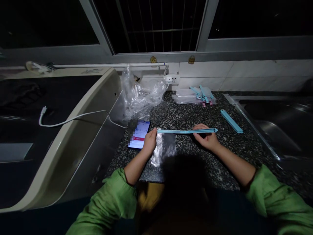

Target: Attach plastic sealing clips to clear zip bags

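Note:
A long, thin light-blue plastic strip [174,132] spans the space between my hands above the counter, with a slight bend at a joint near its middle. My left hand [150,141] pinches its left end. The fingers of my right hand [205,137] are closed around its right half, and the strip's right tip sticks out beyond them. Below the strip lies a clear plastic bag [164,148], crinkled and shiny. Right beside my left hand is a lit phone [140,133]. A second light-blue strip [231,121] rests on the counter to the right.
At the back, several blue and pink pieces lie on clear packets [186,96]. A heap of clear plastic [144,94] sits by the wall socket [172,79]. A sink [281,127] is on the right, a stove-like appliance [93,98] on the left, with a white cable [73,118] across it.

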Demonstrator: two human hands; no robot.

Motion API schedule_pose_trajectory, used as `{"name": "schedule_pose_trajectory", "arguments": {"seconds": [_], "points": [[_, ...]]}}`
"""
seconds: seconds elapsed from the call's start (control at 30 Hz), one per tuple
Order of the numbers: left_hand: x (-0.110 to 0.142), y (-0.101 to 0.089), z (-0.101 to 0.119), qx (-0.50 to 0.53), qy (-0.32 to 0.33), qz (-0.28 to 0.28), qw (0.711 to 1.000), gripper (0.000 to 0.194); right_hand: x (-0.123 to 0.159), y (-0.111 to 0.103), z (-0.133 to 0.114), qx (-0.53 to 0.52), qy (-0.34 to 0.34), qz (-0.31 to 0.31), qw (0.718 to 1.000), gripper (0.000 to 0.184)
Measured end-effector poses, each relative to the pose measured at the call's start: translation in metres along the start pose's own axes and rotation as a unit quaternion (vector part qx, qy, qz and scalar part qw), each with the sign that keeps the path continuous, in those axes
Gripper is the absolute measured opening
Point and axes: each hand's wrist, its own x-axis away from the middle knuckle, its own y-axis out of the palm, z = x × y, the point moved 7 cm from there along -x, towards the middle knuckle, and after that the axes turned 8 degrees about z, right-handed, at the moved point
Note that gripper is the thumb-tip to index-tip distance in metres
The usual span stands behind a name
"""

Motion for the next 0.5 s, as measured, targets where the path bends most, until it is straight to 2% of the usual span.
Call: {"name": "schedule_pose_trajectory", "arguments": {"seconds": [0.17,0.33,0.5], "points": [[-0.009,0.021,0.012,-0.012,0.02,-0.023,0.999,0.042,-0.001,-0.006,0.012,0.031,0.007,0.007,0.999,0.007],[-0.014,0.04,0.029,-0.015,0.039,-0.021,0.999,0.041,-0.001,-0.006,0.026,0.065,0.024,-0.001,0.998,0.013],[-0.012,0.048,0.023,0.021,0.021,-0.034,0.999,0.042,0.001,-0.004,0.034,0.06,0.042,-0.003,0.997,0.021]]}}
